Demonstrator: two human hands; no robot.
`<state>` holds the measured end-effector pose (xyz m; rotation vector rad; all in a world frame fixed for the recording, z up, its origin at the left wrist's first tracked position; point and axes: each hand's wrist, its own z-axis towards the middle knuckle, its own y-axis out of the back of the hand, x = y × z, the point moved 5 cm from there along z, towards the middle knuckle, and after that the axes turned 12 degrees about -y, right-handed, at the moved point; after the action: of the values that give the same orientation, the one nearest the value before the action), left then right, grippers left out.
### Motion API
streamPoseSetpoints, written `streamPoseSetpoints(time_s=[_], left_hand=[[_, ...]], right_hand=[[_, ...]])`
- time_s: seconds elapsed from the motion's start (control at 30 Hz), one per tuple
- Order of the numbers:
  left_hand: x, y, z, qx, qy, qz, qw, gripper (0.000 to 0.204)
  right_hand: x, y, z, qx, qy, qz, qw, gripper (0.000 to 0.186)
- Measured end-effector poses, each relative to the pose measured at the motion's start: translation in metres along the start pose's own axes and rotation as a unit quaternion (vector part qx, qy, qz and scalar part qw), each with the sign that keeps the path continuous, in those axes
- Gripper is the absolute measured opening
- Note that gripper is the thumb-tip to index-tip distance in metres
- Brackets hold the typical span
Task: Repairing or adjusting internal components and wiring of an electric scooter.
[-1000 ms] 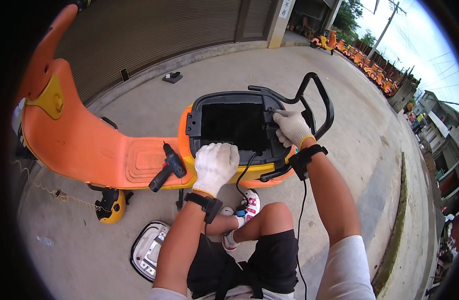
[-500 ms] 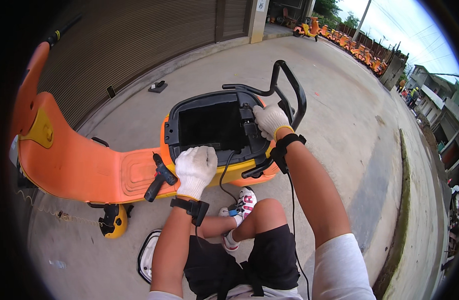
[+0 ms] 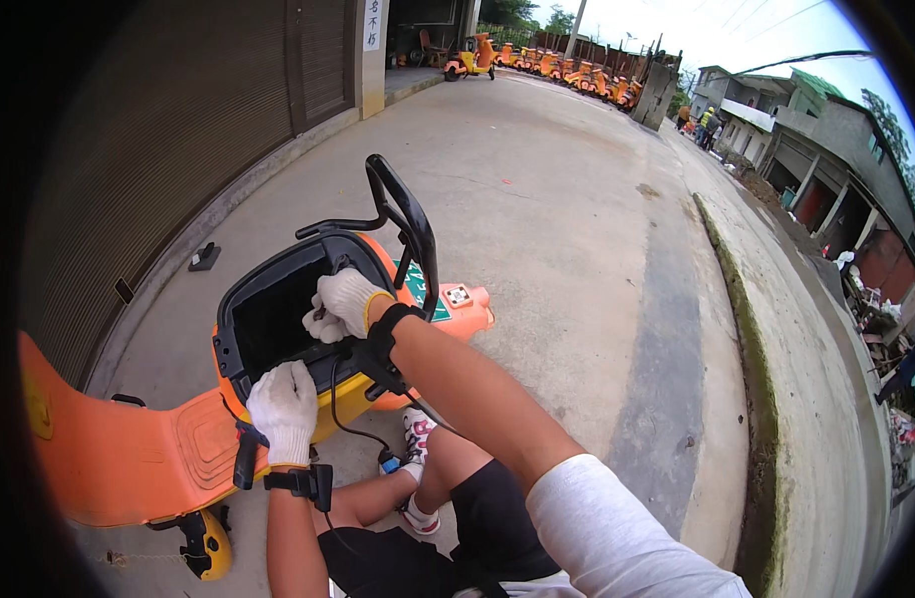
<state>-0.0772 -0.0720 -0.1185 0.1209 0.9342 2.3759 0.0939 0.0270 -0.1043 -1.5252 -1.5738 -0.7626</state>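
Observation:
In front of me stands an orange and yellow scooter (image 3: 129,444) with a black, open under-seat compartment (image 3: 240,309). My left hand (image 3: 283,404), in a white knit glove, rests at the compartment's near rim, fingers pressed together on it. My right hand (image 3: 343,304), gloved too, reaches over the compartment's rear edge. Its fingers are curled at a small dark part there, too hidden to make out. Beside the left hand lies a cordless drill (image 3: 246,453), mostly covered by that hand. A black cable (image 3: 340,424) hangs over the near side, with a blue plug (image 3: 388,461) near my shoe.
Behind the compartment rises a black grab rail (image 3: 418,229). A small dark object (image 3: 204,257) lies on the concrete near the roller shutter (image 3: 178,130). A yellow and black helmet-like piece (image 3: 210,548) is below the footboard. More orange scooters (image 3: 567,72) line the far wall.
My view has swung to the right, so the scooter sits farther left. The right hand has moved from the rear corner's top inward over the opening. The left hand stays at the near rim.

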Motion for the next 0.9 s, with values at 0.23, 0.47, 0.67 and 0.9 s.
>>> streamPoseSetpoints(time_s=[0.23,0.47,0.67,0.9], left_hand=[[-0.017,-0.012,0.008,-0.011,-0.014,0.007,1.000,0.026],[-0.014,-0.014,0.007,0.016,-0.008,0.005,1.000,0.025],[-0.011,-0.014,0.003,0.004,0.000,0.011,1.000,0.026],[-0.013,-0.015,0.005,-0.006,0.000,-0.003,1.000,0.028]], right_hand=[[0.002,-0.009,0.024,0.098,-0.024,0.260,0.960,0.023],[0.011,-0.033,0.031,0.004,0.035,0.269,0.963,0.018],[-0.002,-0.042,-0.006,-0.009,0.117,0.118,0.986,0.025],[-0.004,0.018,-0.080,-0.033,0.093,0.061,0.993,0.022]])
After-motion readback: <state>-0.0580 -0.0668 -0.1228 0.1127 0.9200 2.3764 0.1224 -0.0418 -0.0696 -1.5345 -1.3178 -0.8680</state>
